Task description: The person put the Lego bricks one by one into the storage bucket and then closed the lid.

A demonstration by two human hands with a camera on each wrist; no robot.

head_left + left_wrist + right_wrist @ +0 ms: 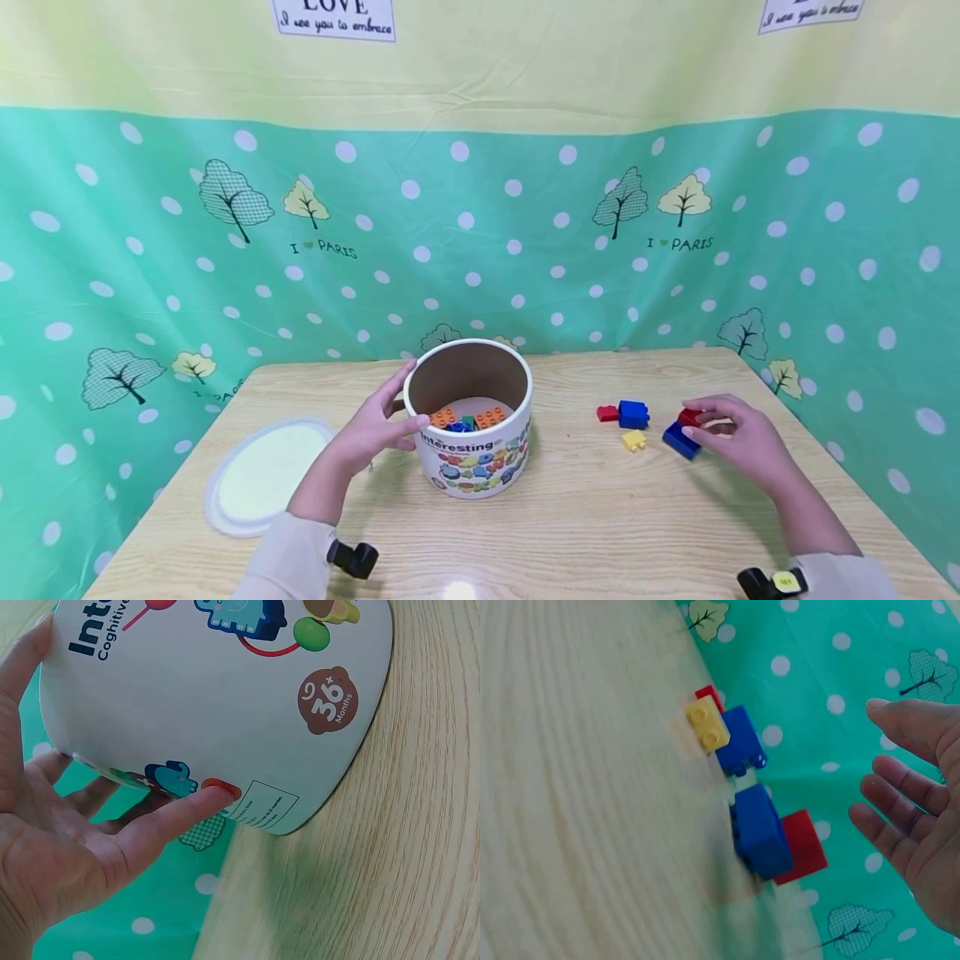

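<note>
My left hand (371, 429) holds the side of a white printed bucket (480, 462), thumb on the front wall near the rim and the other fingers around its left side. Orange bricks (490, 417) and some blue and green pieces lie inside it. On the right, my right hand (731, 433) is over a blue brick (681, 442) with a red brick (687, 417) against it. In the right wrist view its thumb and fingers are spread, apart from both bricks. Beside them are a yellow brick (633, 440), another blue brick (633, 414) and a small red brick (607, 413).
A round white lid (266, 475) lies on the wooden table (570, 533) to the left of the bucket. Behind the table hangs a green and yellow curtain (465, 250) with dots and printed trees.
</note>
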